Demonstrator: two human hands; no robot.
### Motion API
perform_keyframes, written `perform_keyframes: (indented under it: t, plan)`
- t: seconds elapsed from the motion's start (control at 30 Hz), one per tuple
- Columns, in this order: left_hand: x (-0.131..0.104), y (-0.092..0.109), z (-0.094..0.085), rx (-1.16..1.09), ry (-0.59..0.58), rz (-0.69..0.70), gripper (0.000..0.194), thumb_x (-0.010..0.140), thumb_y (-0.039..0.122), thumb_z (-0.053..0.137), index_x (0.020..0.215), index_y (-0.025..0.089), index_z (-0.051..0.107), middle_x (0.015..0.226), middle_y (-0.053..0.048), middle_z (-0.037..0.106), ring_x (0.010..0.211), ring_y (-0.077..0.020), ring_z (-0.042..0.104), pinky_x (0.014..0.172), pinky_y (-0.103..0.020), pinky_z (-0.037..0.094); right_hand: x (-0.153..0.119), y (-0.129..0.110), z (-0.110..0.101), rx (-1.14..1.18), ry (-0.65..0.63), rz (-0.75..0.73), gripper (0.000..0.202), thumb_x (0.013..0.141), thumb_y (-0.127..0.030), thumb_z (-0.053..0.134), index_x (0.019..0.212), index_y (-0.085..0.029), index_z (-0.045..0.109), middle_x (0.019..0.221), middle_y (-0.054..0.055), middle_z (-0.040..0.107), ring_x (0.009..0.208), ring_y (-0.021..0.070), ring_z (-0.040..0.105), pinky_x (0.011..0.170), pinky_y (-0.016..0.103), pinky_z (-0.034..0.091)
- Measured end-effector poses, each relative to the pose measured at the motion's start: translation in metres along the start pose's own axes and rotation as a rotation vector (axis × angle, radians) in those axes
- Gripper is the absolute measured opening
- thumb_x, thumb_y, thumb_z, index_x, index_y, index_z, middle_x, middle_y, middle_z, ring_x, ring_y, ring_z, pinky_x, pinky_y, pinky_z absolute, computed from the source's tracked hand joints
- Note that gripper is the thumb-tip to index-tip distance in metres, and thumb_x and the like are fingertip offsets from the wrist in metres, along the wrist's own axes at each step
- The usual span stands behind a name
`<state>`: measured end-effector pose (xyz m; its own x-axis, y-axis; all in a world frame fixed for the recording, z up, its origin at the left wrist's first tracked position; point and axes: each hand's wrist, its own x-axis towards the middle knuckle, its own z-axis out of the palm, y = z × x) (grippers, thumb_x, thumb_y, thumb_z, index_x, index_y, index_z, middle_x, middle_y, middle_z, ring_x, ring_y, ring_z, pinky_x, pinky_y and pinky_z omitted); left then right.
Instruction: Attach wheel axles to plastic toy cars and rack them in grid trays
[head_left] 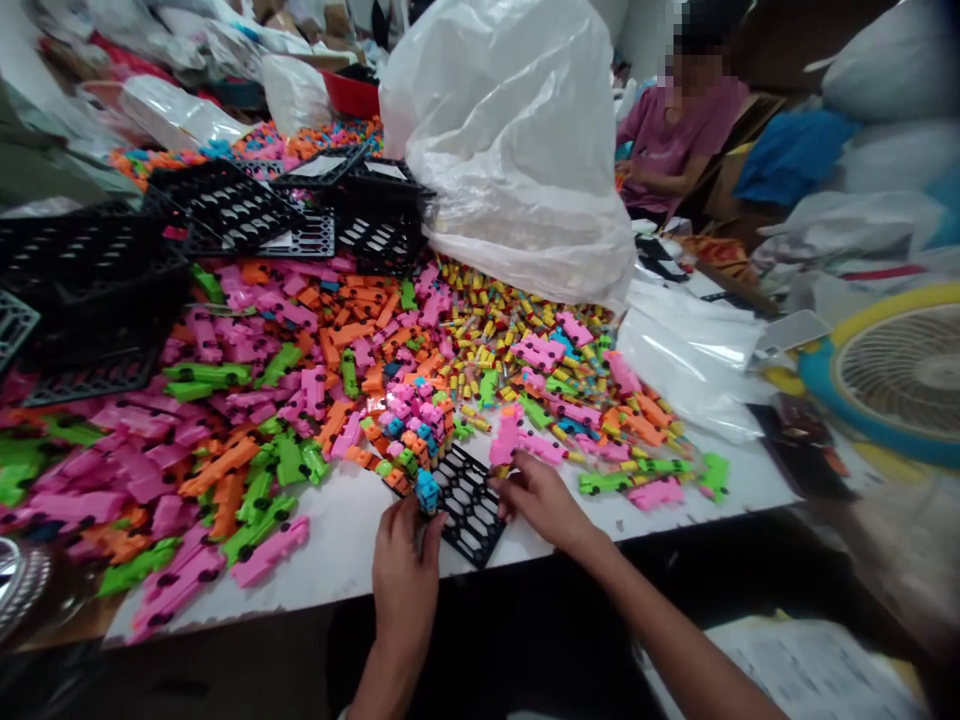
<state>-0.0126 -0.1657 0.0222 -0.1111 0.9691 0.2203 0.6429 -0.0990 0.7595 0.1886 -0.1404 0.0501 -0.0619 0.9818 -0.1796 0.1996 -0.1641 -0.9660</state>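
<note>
A black tray with honeycomb holes (pixel 469 505) lies tilted at the table's front edge. Small pink, orange, green and blue toy cars (pixel 411 425) stand packed upright in its far-left part, while the near part shows bare holes. My left hand (pixel 405 565) is at the tray's left side, thumb and fingers closed around the lower end of an upright blue toy car (pixel 427 490). At the right side, my right hand (pixel 544 505) has bent fingers against a pink toy car (pixel 507 435) held upright above the tray's edge. Its fingertips are partly hidden.
Loose toy cars (pixel 217 460) heap across the left. Small yellow-and-red pieces (pixel 480 320) pile behind the tray, below a big white plastic bag (pixel 517 150). Black trays (pixel 232 205) are stacked at back left. Right are clear bags (pixel 690 340), a fan (pixel 907 370) and a seated person (pixel 679 140).
</note>
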Motion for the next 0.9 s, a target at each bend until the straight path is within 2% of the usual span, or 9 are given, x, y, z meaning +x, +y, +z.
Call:
perform_keyframes:
  t: [0.13,0.23,0.3,0.4,0.57,0.63,0.7,0.83,0.9]
  plan:
    - [0.006,-0.004,0.004,0.083,0.000,0.071,0.026,0.086,0.040,0.055,0.094,0.018,0.064,0.094,-0.008,0.063,0.088,-0.0210,0.063,0.082,-0.039,0.054,0.003,-0.005,0.009,-0.047,0.042,-0.071,0.023,0.076,-0.037,0.068,0.077,-0.022,0.051,0.073,-0.003,0.056,0.055,0.0121,0.057,0.050,0.025,0.047]
    - [0.004,-0.005,0.002,0.123,-0.007,0.090,0.022,0.087,0.037,0.054,0.088,0.018,0.065,0.092,-0.008,0.064,0.086,-0.0208,0.063,0.079,-0.037,0.054,0.004,-0.007,0.011,0.152,-0.098,-0.010,0.024,0.083,-0.040,0.059,0.096,-0.022,0.052,0.073,-0.002,0.060,0.061,0.0150,0.063,0.058,0.028,0.053]
    - [0.002,-0.005,0.002,0.144,-0.009,0.104,0.021,0.088,0.036,0.054,0.086,0.017,0.064,0.091,-0.008,0.064,0.085,-0.0207,0.063,0.078,-0.037,0.054,0.005,-0.006,0.013,0.242,-0.142,0.018,0.028,0.083,-0.043,0.059,0.100,-0.022,0.052,0.070,-0.002,0.062,0.065,0.0166,0.066,0.063,0.030,0.055]
    - [0.001,-0.006,0.002,0.175,-0.020,0.130,0.020,0.088,0.034,0.054,0.086,0.017,0.064,0.091,-0.009,0.064,0.085,-0.0208,0.063,0.076,-0.036,0.054,0.007,-0.004,0.022,0.281,-0.076,0.023,0.030,0.077,-0.044,0.065,0.093,-0.021,0.054,0.071,-0.002,0.065,0.066,0.0170,0.067,0.065,0.031,0.056]
    - [0.001,-0.008,0.002,0.251,0.009,0.200,0.018,0.088,0.031,0.053,0.088,0.016,0.064,0.090,-0.009,0.064,0.083,-0.0209,0.063,0.073,-0.034,0.054,0.014,-0.006,0.047,0.376,-0.123,0.059,0.032,0.072,-0.040,0.069,0.094,-0.021,0.056,0.064,-0.005,0.063,0.054,0.0143,0.063,0.055,0.027,0.054]
    - [0.000,-0.009,0.002,0.274,0.021,0.225,0.018,0.089,0.029,0.053,0.089,0.016,0.064,0.089,-0.009,0.065,0.083,-0.0206,0.064,0.073,-0.033,0.054,0.015,-0.006,0.053,0.298,-0.138,0.052,0.026,0.077,-0.036,0.064,0.098,-0.022,0.056,0.060,-0.006,0.059,0.046,0.0119,0.057,0.046,0.024,0.049]
    - [0.000,-0.009,0.002,0.286,0.023,0.244,0.018,0.089,0.029,0.052,0.092,0.016,0.065,0.089,-0.008,0.065,0.082,-0.0201,0.064,0.072,-0.032,0.053,0.013,-0.005,0.056,0.129,-0.117,-0.037,0.019,0.083,-0.032,0.058,0.100,-0.023,0.057,0.068,-0.004,0.061,0.047,0.0112,0.056,0.046,0.024,0.048]
    - [0.000,-0.011,0.003,0.263,0.056,0.248,0.019,0.089,0.029,0.051,0.097,0.018,0.065,0.088,-0.007,0.066,0.079,-0.0192,0.064,0.069,-0.031,0.053,0.008,0.000,0.059,-0.238,-0.037,-0.324,0.018,0.089,-0.030,0.051,0.104,-0.024,0.059,0.095,0.006,0.065,0.079,0.0184,0.063,0.071,0.030,0.052]
    - [0.001,-0.011,0.004,0.228,0.068,0.227,0.018,0.089,0.029,0.050,0.098,0.020,0.064,0.086,-0.005,0.066,0.077,-0.0187,0.064,0.067,-0.031,0.052,0.008,0.001,0.061,-0.325,-0.012,-0.377,0.020,0.090,-0.028,0.050,0.108,-0.023,0.058,0.099,0.008,0.066,0.091,0.0214,0.062,0.080,0.034,0.051]
